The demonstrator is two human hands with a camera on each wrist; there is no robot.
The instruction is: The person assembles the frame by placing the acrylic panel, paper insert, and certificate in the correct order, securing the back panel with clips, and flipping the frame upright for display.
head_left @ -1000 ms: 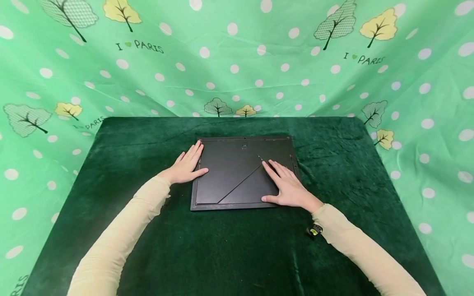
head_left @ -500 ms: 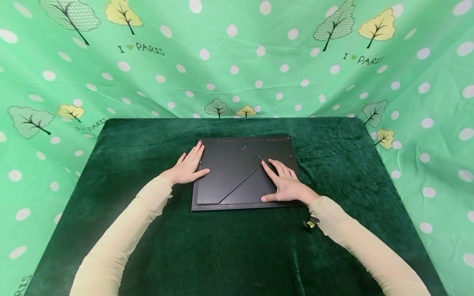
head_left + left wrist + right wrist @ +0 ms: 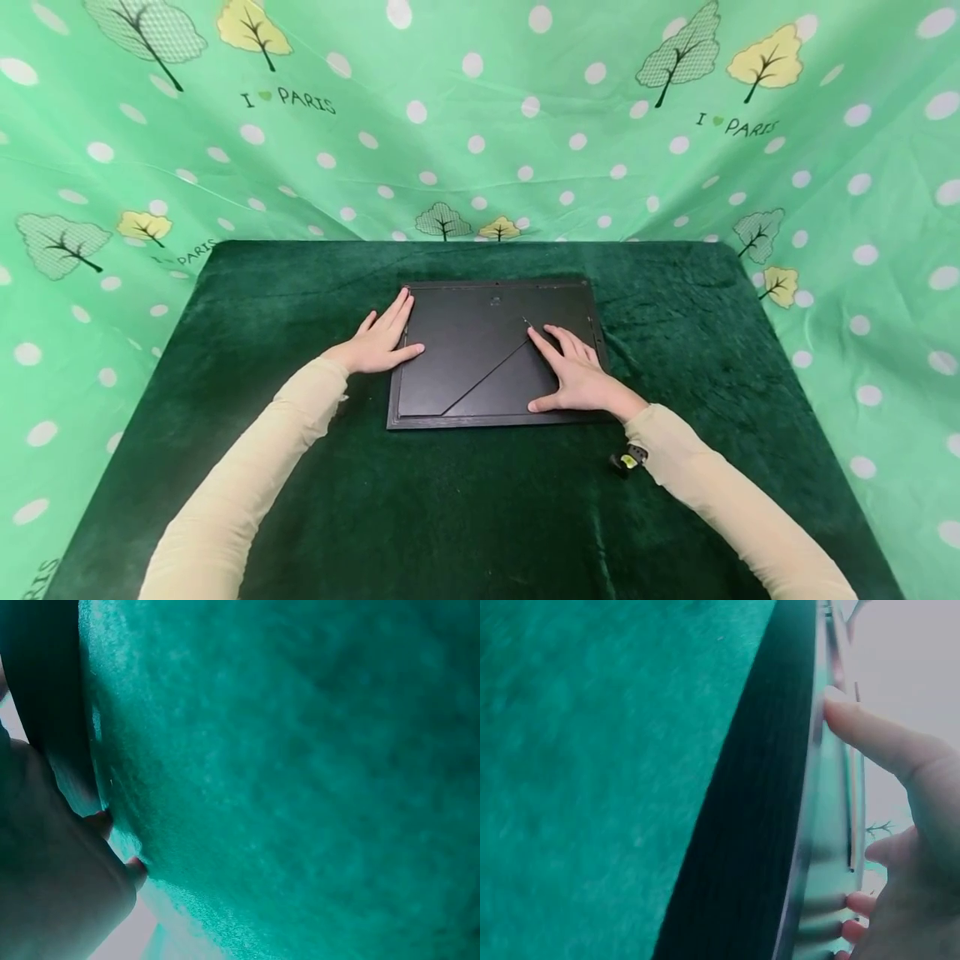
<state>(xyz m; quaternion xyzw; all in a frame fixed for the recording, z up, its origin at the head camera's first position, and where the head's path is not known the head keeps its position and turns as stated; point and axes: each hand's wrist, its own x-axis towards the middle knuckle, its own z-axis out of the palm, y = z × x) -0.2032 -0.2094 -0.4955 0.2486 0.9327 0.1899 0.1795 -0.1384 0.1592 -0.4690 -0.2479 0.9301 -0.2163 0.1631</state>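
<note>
A black picture frame lies face down on the green table, its flat back panel upward. A diagonal seam like the edge of a fold-out stand crosses that panel. My left hand rests along the left border with straight fingers, thumb on the panel. My right hand touches the right part of the panel, fingers spread and slightly bent. Its index fingertip is by the upper end of the seam, and its thumb is near the front border. In the right wrist view, the frame's dark side edge stands beside the thumb.
Dark green velvety cloth covers the table around the frame. Behind and at both sides hangs a light green curtain with white dots and printed trees. A dark band with a yellow-green spot is at the right wrist.
The right hand shifts very slightly left on the panel, its index fingertip staying near the seam's upper end. The left hand and the picture frame look nearly unchanged.
</note>
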